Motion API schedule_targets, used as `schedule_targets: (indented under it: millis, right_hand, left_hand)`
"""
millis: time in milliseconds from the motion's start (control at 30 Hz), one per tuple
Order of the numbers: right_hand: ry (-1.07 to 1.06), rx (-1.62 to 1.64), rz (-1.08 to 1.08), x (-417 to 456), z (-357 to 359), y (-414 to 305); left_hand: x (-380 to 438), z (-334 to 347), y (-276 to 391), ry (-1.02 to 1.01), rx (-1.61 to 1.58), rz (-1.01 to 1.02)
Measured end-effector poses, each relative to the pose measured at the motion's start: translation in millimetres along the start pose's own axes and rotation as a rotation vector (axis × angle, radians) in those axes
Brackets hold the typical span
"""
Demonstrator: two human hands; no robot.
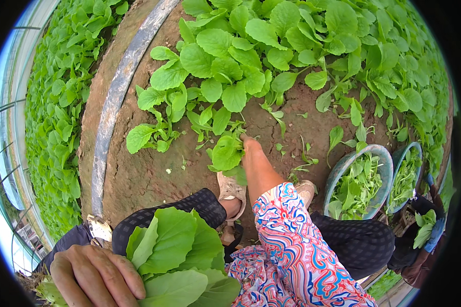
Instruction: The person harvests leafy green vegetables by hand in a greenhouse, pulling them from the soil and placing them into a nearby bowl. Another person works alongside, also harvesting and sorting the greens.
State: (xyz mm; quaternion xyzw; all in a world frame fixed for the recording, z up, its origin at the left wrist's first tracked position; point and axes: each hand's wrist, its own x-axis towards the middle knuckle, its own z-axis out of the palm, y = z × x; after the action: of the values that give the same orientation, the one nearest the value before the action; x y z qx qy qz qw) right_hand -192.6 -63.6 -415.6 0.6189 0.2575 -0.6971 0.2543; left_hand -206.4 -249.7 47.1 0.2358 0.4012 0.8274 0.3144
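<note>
In the lower left, my left hand (96,274) is closed around a bunch of broad leafy greens (176,245) held near my knee, its leaves spreading to the right of my fingers. My right hand (249,144) reaches down to the soil in the middle and grips a leafy green plant (227,152) low on its stems; my fingers are partly hidden by leaves. Just beyond it stand more leafy greens (215,82) rooted in the brown soil (169,169). Small loose leaves (305,159) lie on the ground to the right of that hand.
Two basins, a nearer one (330,188) and a farther one (417,147), hold picked greens at the right. Beside them a co-worker's gloved hand (434,236) holds greens. A flat dark strip (111,111) runs along the left, with another planted bed (57,115) beyond.
</note>
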Motion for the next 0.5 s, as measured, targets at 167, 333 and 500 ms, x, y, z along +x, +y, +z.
schedule_targets:
  millis: [167,333,500]
  right_hand:
    - [-0.131,0.022,0.029,-22,-19,-12]
    - [-0.250,-0.303,-0.380,-111,-27,-42]
    - [0.076,-0.878,-1.269,-187,-79,-87]
  left_hand:
    - [4,-3,5,-0.074,0.027,-0.031]
    - [5,7,-5,-0.037,0.036,0.039]
    - [-8,30,-23,0.053,0.005,0.183]
